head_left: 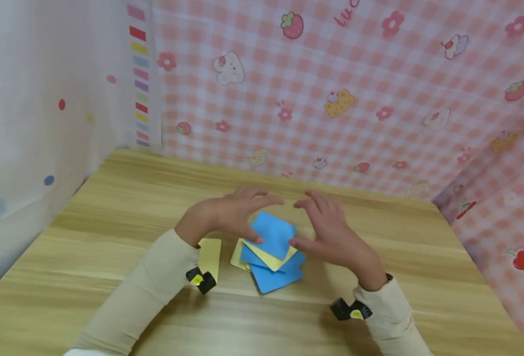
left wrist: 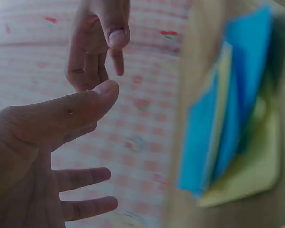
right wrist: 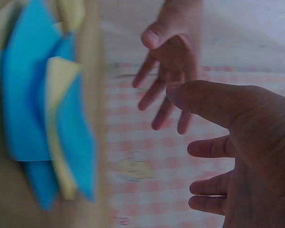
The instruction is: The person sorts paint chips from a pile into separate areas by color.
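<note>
A loose pile of square cards lies on the wooden table, with a blue card (head_left: 272, 233) on top, a yellow card (head_left: 274, 262) fanned out beneath it and another blue card (head_left: 274, 282) lowest towards the front. My left hand (head_left: 230, 213) is over the pile's left side, its fingers spread and holding nothing. On the right, my right hand (head_left: 330, 230) faces it with loosely bent fingers, also holding nothing. Both wrist views show a gap between each hand and the blurred cards (left wrist: 249, 57). In the head view both thumb tips overlap the top card's edges.
A separate yellow card (head_left: 210, 257) lies left of the pile, partly hidden by the left sleeve (head_left: 143, 282). The wooden table (head_left: 155, 183) meets a pink checked cloth (head_left: 262, 99) at the back and a white cloth (head_left: 43, 123) at the left.
</note>
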A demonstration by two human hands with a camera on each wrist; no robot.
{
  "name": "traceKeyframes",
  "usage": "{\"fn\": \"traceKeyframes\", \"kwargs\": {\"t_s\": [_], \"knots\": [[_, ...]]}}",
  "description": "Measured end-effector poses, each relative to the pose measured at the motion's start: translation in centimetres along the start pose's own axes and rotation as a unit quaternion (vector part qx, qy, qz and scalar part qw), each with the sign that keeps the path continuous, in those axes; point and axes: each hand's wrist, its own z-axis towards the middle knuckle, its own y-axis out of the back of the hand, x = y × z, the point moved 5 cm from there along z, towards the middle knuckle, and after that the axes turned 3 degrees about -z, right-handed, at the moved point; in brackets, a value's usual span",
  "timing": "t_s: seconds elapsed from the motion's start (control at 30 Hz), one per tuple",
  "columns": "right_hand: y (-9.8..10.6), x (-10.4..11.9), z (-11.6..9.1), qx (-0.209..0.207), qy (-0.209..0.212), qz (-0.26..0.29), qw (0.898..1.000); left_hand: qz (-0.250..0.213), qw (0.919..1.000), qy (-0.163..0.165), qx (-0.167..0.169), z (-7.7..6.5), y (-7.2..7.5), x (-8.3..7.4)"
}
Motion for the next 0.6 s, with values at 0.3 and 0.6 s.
{"fn": "traceKeyframes", "kwargs": {"t_s": [0.3,0.6], "knots": [[-6.1,-2.0,1.8,0.137,-0.044,0.028,0.989,0.005,0.9943,0.070,0.080,2.8,-4.1,3.9],[-7.0,-1.7,2.2,0.141,-0.029,0.038,0.989,0.014,0.9937,0.079,0.078,3.0,-4.3,3.9]]}}
